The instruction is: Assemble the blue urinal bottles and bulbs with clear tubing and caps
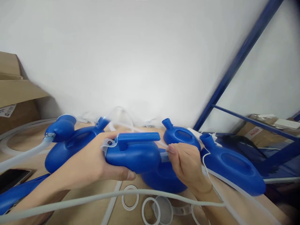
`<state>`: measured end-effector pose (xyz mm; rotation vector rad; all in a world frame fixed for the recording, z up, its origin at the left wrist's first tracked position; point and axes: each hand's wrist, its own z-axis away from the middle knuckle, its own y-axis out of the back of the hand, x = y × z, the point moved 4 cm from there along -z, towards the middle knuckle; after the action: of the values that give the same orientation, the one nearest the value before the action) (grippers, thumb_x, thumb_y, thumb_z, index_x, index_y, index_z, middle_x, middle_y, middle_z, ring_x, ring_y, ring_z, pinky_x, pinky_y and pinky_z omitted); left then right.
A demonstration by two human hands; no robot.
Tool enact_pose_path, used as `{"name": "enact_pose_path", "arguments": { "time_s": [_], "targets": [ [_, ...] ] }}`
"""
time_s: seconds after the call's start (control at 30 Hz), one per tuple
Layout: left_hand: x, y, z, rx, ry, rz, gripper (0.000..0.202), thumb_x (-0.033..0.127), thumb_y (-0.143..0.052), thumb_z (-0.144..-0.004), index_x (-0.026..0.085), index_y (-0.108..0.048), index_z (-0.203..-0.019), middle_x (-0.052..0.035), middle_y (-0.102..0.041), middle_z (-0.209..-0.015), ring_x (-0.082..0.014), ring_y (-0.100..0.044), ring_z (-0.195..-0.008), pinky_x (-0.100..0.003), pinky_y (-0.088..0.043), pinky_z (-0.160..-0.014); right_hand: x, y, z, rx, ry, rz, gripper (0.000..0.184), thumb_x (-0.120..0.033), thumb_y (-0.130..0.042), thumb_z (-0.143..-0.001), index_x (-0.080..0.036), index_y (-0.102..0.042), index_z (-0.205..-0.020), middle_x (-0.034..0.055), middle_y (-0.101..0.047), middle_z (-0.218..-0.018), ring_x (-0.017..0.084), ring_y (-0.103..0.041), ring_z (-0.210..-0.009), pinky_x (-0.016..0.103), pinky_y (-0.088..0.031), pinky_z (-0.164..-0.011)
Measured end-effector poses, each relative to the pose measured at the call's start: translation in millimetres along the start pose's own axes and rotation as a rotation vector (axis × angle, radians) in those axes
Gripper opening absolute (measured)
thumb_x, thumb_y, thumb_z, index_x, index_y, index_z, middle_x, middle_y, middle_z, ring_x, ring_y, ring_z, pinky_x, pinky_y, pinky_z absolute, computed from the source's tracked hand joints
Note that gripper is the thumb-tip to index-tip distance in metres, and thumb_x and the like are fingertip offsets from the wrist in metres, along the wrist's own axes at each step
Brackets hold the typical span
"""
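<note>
A rounded blue plastic vessel with a flat bar handle [134, 157] is held at frame centre above the tan bench [82, 216], its long axis laid left to right; its left end is wrapped by the left hand [97, 162]; at its right end, a translucent plastic piece [165, 156] is pinched by the closed right hand [186, 162].

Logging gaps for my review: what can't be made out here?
All in the head view:
Clear piece: right end, behind the right hand.
Left hand: most fingers, behind the held blue container.
Phone: cut off by the left edge.
Carton label: print too small and blurred.
</note>
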<state>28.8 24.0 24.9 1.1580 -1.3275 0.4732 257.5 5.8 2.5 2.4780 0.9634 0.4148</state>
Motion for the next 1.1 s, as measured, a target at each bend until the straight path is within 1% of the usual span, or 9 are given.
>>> {"name": "enact_pose_path", "arguments": {
  "time_s": [0.1,0.17,0.27,0.33,0.43,0.6,0.9,1.03,1.1],
  "targets": [
    [0.9,-5.1,-3.2,-0.056,0.008,0.140,0.066,0.019,-0.085,-0.071,0.032,-0.073,-0.135,0.0042,-0.077,-0.130,-0.0304,-0.069,-0.129,-0.035,-0.062,-0.103,1.6,1.6,0.1,0.016,0.005,-0.007,0.037,-0.009,-0.046,-0.104,-0.021,-0.055,-0.070,-0.0025,-0.057,-0.052,0.011,-0.051,-0.044,0.029,-0.035,-0.051],
    [-1.8,-6.8,-4.3,-0.077,0.018,0.211,0.061,0.019,-0.084,-0.071,0.031,-0.076,-0.130,0.0034,-0.078,-0.128,-0.0298,-0.069,-0.129,-0.037,-0.060,-0.106,2.1,1.3,0.0,0.009,0.016,-0.006,0.037,-0.009,-0.046,-0.104,-0.022,-0.055,-0.070,-0.0021,-0.058,-0.053,0.012,-0.052,-0.045,0.029,-0.035,-0.051],
    [-11.8,-7.3,-3.6,-0.062,0.132,0.285,0.029,0.024,-0.084,-0.070,0.025,-0.081,-0.100,0.0016,-0.081,-0.095,-0.0230,-0.079,-0.091,-0.031,-0.067,-0.081,1.4,0.2,-0.2,-0.010,0.033,-0.020,0.038,-0.010,-0.045,-0.105,-0.022,-0.055,-0.071,-0.0020,-0.059,-0.053,0.012,-0.051,-0.045,0.029,-0.036,-0.050],
    [-18.7,-8.9,-2.1,-0.053,0.229,0.362,0.018,0.027,-0.087,-0.067,0.022,-0.077,-0.081,0.0015,-0.076,-0.076,-0.0155,-0.072,-0.066,-0.021,-0.061,-0.058,0.1,0.8,-0.9,-0.019,0.042,-0.043,0.039,-0.011,-0.043,-0.106,-0.022,-0.054,-0.070,-0.0023,-0.058,-0.052,0.011,-0.049,-0.044,0.028,-0.036,-0.049],
    [-28.9,-15.0,-0.1,-0.048,0.382,0.551,0.028,0.031,-0.092,-0.060,0.021,-0.075,-0.079,0.0019,-0.072,-0.063,-0.0114,-0.064,-0.050,-0.017,-0.052,-0.046,-2.8,6.1,-4.1,-0.006,0.052,-0.076,0.041,-0.013,-0.040,-0.108,-0.022,-0.053,-0.069,-0.0025,-0.055,-0.051,0.011,-0.046,-0.044,0.028,-0.035,-0.049],
    [-45.7,-27.6,1.2,-0.085,0.594,0.730,0.045,0.049,-0.094,-0.058,0.014,-0.077,-0.082,-0.0073,-0.073,-0.058,-0.0155,-0.067,-0.047,-0.017,-0.052,-0.041,-5.3,16.9,-9.4,0.020,0.071,-0.066,0.041,-0.017,-0.038,-0.110,-0.022,-0.052,-0.071,-0.0027,-0.052,-0.051,0.012,-0.043,-0.046,0.028,-0.034,-0.050],
    [-39.4,-28.8,-0.2,-0.035,0.499,0.778,0.049,0.044,-0.098,-0.062,0.017,-0.070,-0.092,-0.0033,-0.073,-0.060,-0.0149,-0.068,-0.049,-0.016,-0.052,-0.042,-0.9,10.0,-5.9,0.040,-0.008,-0.044,0.048,-0.018,-0.035,-0.111,-0.022,-0.050,-0.066,-0.0029,-0.050,-0.050,0.011,-0.043,-0.044,0.028,-0.033,-0.051],
    [-25.3,-28.4,1.4,-0.003,0.382,0.649,0.041,0.036,-0.097,-0.062,0.016,-0.068,-0.084,-0.0025,-0.072,-0.059,-0.0120,-0.063,-0.049,-0.015,-0.051,-0.045,1.7,7.6,-3.4,0.014,-0.045,0.009,0.051,-0.020,-0.033,-0.112,-0.021,-0.052,-0.064,-0.0022,-0.051,-0.050,0.011,-0.047,-0.044,0.029,-0.034,-0.052],
    [-16.1,-25.0,2.9,0.030,0.295,0.511,0.040,0.036,-0.095,-0.065,0.017,-0.073,-0.092,0.0007,-0.072,-0.063,-0.0118,-0.064,-0.053,-0.016,-0.052,-0.048,2.8,5.7,-1.7,-0.004,-0.067,0.024,0.052,-0.020,-0.033,-0.112,-0.021,-0.052,-0.064,-0.0018,-0.052,-0.049,0.011,-0.049,-0.043,0.029,-0.035,-0.052]
  ]
}}
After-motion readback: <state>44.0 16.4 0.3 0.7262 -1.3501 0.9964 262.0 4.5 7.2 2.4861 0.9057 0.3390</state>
